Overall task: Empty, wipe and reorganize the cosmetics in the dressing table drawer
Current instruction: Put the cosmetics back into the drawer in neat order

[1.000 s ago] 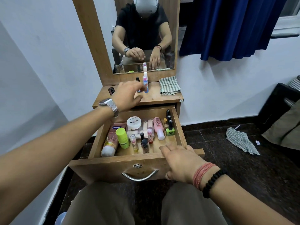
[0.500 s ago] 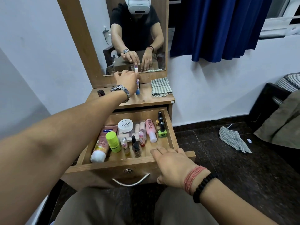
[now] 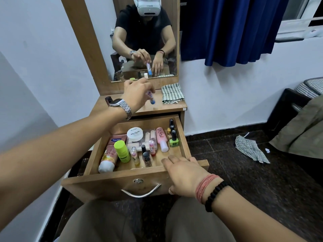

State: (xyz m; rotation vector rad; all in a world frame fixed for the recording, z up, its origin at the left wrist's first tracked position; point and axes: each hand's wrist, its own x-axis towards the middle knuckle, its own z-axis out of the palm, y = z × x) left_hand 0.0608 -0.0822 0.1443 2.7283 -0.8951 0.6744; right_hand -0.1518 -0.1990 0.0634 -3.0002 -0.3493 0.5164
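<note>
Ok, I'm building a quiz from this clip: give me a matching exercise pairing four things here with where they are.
Things:
1. small blue-capped bottle
2. folded striped green-and-white cloth
3. lime-green cylindrical container
4. crumpled checked cloth

Places:
A. on the dark floor
B. inside the open wooden drawer
C. in the left hand
D. on the dressing table top

Pairs: 1-C, 2-D, 3-B, 4-A

drawer [image 3: 134, 175]: bottles [image 3: 146, 157] inside | table [image 3: 155, 107]: cloth [image 3: 172, 93] at right, behind drawer | floor [image 3: 227, 172]: rag [image 3: 250, 148] right of drawer
</note>
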